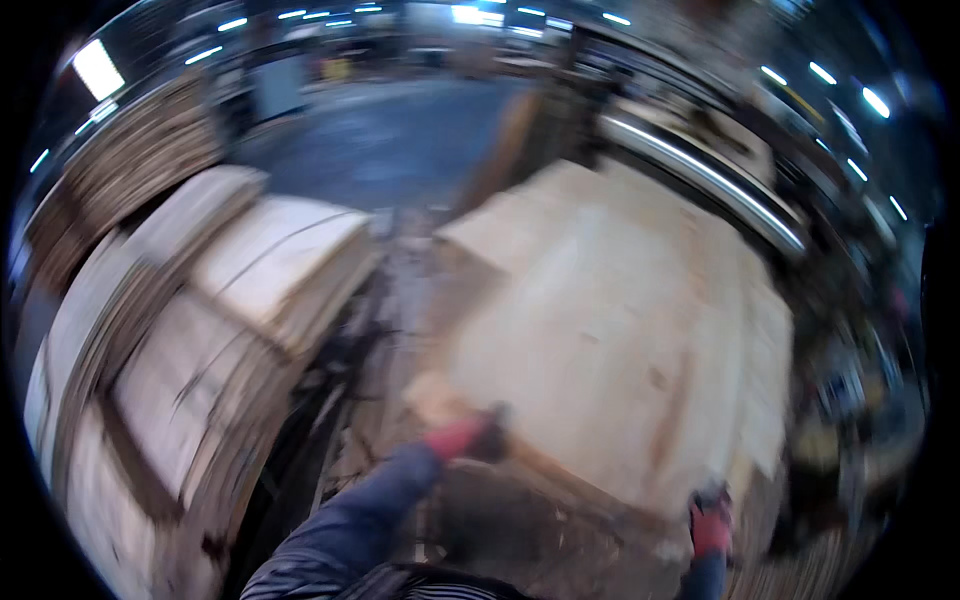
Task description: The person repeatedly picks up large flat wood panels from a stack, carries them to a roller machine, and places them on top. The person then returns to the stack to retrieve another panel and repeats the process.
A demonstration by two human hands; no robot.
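A large pale wood veneer sheet (590,340) lies in front of me, stretching from my hands toward a metal roller. Its left far corner juts out, and brownish streaks run along its right half. My left hand (468,436), in a red and dark glove, is closed on the near edge toward the left corner. At the right end of that edge, my right hand (711,518), gloved alike, is closed on the sheet. Motion blurs both hands, and the undersides of the fingers are hidden.
A long shiny roller (710,185) belongs to a machine beyond the sheet. Stacks of veneer (285,250) stand at the left, with another stack (130,160) behind them. Dark, littered floor (375,330) runs between stacks and sheet. Bluish floor (400,140) lies farther off.
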